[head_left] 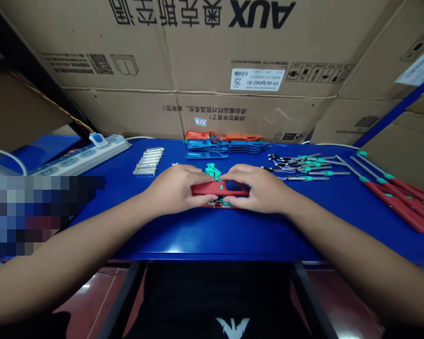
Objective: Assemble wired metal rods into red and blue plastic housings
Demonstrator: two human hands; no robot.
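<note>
Head view: our left hand (175, 189) and right hand (259, 188) close their fingers around both ends of a red plastic handle (220, 189), centre frame above the blue counter (212, 235); it seems light and stiff, best held by its ends.

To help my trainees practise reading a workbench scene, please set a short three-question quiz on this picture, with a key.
1. Multiple choice: what colour is the plastic piece gripped by the left hand and the right hand? A blue, B red, C orange.
2. True or false: in this view, the white power strip lies to the left of the row of metal rods.
3. Short answer: what brand name is printed on the cardboard box behind the table?

Key: 1 B; 2 true; 3 AUX.
</note>
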